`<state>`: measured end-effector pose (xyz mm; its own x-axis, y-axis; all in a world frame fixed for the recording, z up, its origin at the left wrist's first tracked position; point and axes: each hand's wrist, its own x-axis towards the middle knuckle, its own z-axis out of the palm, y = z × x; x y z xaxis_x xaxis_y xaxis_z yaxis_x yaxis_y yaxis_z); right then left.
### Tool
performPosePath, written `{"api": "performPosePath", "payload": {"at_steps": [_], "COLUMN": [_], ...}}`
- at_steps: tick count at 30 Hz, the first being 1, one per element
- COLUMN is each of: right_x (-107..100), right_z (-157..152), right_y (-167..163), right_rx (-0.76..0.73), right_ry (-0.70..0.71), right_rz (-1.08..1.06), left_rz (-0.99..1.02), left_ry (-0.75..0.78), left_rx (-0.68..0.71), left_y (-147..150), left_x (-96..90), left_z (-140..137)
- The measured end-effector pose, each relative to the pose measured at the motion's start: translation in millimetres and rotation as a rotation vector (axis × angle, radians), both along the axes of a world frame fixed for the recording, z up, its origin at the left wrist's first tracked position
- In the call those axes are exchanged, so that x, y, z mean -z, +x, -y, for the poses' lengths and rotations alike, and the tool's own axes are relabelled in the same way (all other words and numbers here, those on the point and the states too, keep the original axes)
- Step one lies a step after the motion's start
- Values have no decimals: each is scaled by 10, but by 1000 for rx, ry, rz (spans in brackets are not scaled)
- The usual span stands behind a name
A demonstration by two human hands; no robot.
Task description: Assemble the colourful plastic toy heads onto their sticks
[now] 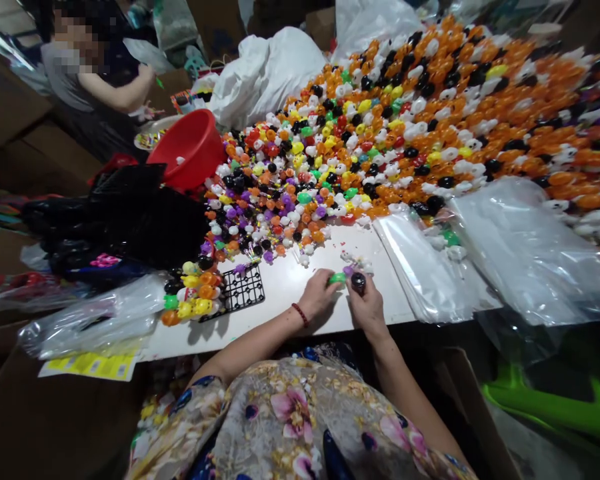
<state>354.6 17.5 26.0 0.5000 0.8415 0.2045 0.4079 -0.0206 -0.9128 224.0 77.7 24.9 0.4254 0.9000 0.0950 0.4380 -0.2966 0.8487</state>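
Note:
Close to the table's front edge, my left hand (316,297) pinches a small green plastic toy piece (337,277). My right hand (368,309) is closed around a dark, round-ended handle (359,283); what tool it belongs to is hidden. Between the two hands shows a small purple piece (349,271), and I cannot tell whether it joins the green one. Small white toy pieces (361,262) lie on the white tabletop (285,280) just beyond my fingers. Left of my hands sits a black grid tray (245,289), with yellow, orange and green toy figures (196,293) grouped at its left side.
A large heap of small plastic toys (380,140) covers the back and right. Clear plastic bags (420,267) lie at the right front. A red basin (187,150) and black plastic bags (130,213) stand left. Another person (95,87) works at the far left.

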Motion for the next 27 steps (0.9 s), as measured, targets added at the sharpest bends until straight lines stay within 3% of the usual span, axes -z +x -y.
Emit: {"api": "performPosePath", "payload": {"at_steps": [3,9,12,16,20,23,25,27], "right_x": [87,234,260,252,195,169,170,171], "right_z": [28,140,141,91,-30,-127,-147,-116], "right_y": [60,103,55,-3,-62,-117,-146,-158], "right_rx": [12,-29,-54,-143,-250,-328,-374,-374], "right_ry": [26,50,70,135,168,185,181,152], "right_rz": [82,171,220,343,521,609,593,514], "left_rz": [3,-303,-418,-355,-141,36,105,134], "left_ry": [130,376,403,398,288,26,-135,-167], "left_rx": [11,-259,-247,-187,-80,58,156,194], "left_y": [69,-98,-130,-205,-349,-425,-434,-398], "left_x": [24,-89,-87,-17,-21,-112,-196,-275], "left_z": [-27,-567,-798,-794,-552,-355,-283,-289]}}
